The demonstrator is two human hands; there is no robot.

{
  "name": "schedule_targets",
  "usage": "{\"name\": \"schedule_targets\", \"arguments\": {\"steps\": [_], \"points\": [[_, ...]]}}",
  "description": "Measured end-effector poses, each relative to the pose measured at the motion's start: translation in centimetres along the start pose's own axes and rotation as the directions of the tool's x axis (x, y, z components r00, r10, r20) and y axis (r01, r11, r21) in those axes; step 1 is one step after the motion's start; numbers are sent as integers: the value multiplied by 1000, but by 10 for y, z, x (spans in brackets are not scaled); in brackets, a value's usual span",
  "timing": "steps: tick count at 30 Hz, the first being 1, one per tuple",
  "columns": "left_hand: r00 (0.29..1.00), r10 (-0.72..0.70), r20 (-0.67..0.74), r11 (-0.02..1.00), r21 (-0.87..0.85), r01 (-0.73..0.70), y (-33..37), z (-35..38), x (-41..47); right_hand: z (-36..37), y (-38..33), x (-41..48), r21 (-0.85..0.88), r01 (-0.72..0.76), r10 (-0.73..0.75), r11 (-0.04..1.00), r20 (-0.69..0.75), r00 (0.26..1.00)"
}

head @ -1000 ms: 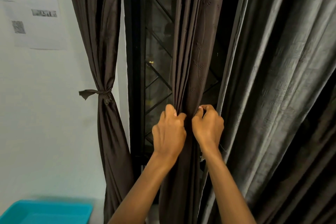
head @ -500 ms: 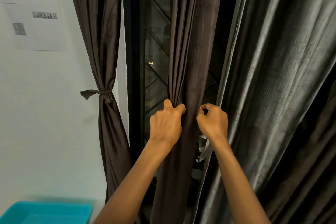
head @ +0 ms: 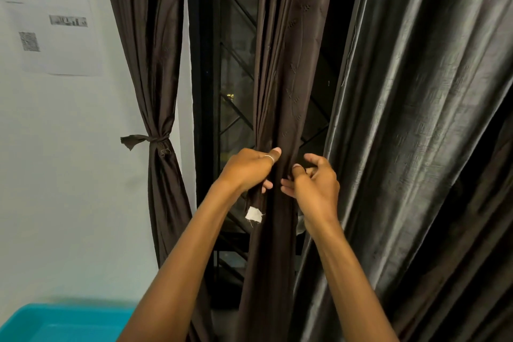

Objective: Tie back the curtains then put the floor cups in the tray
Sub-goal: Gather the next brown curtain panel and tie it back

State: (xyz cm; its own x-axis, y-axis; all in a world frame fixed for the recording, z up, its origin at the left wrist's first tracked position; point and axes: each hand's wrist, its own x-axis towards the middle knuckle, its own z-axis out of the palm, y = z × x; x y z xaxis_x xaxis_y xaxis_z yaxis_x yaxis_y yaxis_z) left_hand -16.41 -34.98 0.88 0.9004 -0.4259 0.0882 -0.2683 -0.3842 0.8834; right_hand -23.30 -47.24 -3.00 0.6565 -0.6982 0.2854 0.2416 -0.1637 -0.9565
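A dark brown curtain panel [head: 286,69] hangs bunched in front of the window. My left hand [head: 249,169] grips its gathered folds, and a dark strip with a white tag [head: 254,214] hangs below that fist. My right hand [head: 313,183] is on the panel's right side with fingers curled against the fabric; whether it holds anything I cannot tell. Another brown curtain [head: 155,69] at the left is tied with a knotted band [head: 155,139]. A teal tray [head: 63,322] sits at the bottom left. No cups are in view.
A wide grey curtain [head: 422,147] fills the right side. Behind the panels is a dark window with a black grille [head: 236,108]. A printed sheet [head: 52,14] is stuck to the white wall at the upper left.
Both hands have turned on the bunched curtain. A strip with a white tag now hangs under my left hand. My right hand's fingers have loosened and spread.
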Motion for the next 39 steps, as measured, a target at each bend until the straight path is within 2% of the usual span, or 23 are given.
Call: {"name": "schedule_targets", "arguments": {"steps": [3,7,11,15,21,23,25,27,30,32,34,36,37,39], "points": [[1000,-2,-17,993,-117,0,-1,2,5,3,1,-6,38,43,-45,998,56,997],[997,-28,-66,996,-86,22,-2,4,7,9,7,-18,-29,123,-120,992,75,990],[999,19,37,999,-27,-18,1,4,5,13,10,-28,-112,203,-197,973,62,978],[982,110,151,992,46,-118,2,1,4,18,13,-35,-287,295,-289,912,64,955],[994,60,96,996,52,-66,1,-1,6,21,23,-41,-281,290,-254,915,157,954],[993,79,84,990,110,-88,-1,-3,4,22,28,-41,-260,296,-259,919,167,951],[989,144,40,944,295,-150,0,-3,-1,23,32,-40,-260,299,-261,918,172,950],[969,244,-42,836,516,-188,4,-2,-12,25,34,-38,-269,302,-259,915,183,948],[923,364,-126,703,687,-183,12,2,-27,27,36,-33,-288,292,-244,912,191,951],[915,384,-122,606,781,-150,17,3,-32,28,37,-30,-292,290,-242,911,190,951],[943,321,-84,566,815,-120,21,1,-34,29,38,-29,-293,296,-246,909,195,949],[978,209,-20,580,807,-107,18,-3,-30,28,38,-28,-307,311,-256,899,208,944],[987,159,17,622,775,-114,15,-6,-27,27,38,-26,-322,321,-258,891,224,940],[988,139,70,770,620,-152,4,-11,-19,24,38,-24,-354,336,-253,873,260,932]]}}
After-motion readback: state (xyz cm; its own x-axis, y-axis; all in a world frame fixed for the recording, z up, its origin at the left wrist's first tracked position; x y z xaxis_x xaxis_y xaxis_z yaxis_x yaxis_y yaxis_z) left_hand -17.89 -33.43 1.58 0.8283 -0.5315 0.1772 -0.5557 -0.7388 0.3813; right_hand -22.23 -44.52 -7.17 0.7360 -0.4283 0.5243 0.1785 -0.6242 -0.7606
